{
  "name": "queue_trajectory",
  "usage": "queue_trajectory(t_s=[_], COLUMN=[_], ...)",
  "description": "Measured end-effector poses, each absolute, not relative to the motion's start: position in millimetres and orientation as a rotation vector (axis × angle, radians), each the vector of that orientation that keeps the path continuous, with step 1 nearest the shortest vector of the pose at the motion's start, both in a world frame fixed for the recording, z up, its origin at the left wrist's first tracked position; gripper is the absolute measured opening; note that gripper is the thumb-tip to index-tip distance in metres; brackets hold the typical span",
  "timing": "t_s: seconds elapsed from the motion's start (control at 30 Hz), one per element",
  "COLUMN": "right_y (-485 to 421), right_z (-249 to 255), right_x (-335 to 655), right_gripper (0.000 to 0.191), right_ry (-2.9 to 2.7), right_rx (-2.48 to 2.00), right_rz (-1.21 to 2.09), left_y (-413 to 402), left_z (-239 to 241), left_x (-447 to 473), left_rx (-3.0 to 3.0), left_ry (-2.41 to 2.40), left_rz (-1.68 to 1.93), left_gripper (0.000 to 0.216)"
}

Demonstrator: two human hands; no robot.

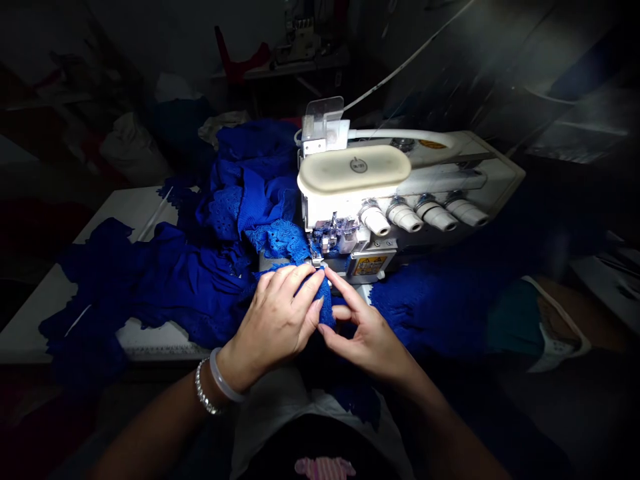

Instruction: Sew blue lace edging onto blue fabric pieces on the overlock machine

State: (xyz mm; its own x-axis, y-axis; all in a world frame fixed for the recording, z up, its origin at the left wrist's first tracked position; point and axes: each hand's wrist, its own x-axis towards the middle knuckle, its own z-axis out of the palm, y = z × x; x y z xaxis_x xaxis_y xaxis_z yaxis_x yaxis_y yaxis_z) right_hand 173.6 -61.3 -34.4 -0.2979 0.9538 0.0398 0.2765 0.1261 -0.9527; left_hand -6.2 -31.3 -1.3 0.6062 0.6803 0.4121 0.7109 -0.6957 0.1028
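Observation:
Blue lace fabric (pixel 327 308) runs up to the needle area of a white overlock sewing machine (pixel 325 207). My left hand (pixel 283 303), with two bracelets on its wrist, presses on the fabric just in front of the presser foot, its fingers bent over the cloth. Beside it, my right hand (pixel 360 327) pinches the edge of the same lace between thumb and fingers. More of the blue lace (pixel 280 240) lies bunched left of the needle. The stitching point itself is partly hidden by the fingertips and machine parts.
A heap of blue fabric (pixel 185 273) spreads over the white table (pixel 25 327) on the left. Four-dial tension knobs, several in a row (pixel 415 217), jut from the machine front. More blue cloth (pixel 430 307) lies on the right. Another sewing machine (pixel 300 43) stands in the dim background.

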Motion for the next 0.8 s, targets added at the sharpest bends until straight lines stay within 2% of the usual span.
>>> queue_trajectory(t_s=[0.4, 0.6, 0.73, 0.8], right_y=[-50, -70, -109, -126], right_z=[-34, -41, -50, -57], right_x=[170, 153, 141, 143], right_gripper=[0.076, 0.080, 0.081, 0.070], right_ry=[-1.638, -1.173, -0.932, -0.984], right_rx=[-1.197, -1.142, -1.167, -1.223], right_rz=[1.207, 1.386, 1.547, 1.580], left_y=[-36, -22, 3, 9], left_z=[1, -2, 3, 6], left_x=[0, -3, -28, -42], left_rx=[-2.720, -2.743, -2.937, -2.921], left_ry=[-1.302, -1.257, -1.146, -1.076], left_rz=[-0.596, -0.586, -0.840, -1.046], left_gripper=[0.041, 0.041, 0.025, 0.019])
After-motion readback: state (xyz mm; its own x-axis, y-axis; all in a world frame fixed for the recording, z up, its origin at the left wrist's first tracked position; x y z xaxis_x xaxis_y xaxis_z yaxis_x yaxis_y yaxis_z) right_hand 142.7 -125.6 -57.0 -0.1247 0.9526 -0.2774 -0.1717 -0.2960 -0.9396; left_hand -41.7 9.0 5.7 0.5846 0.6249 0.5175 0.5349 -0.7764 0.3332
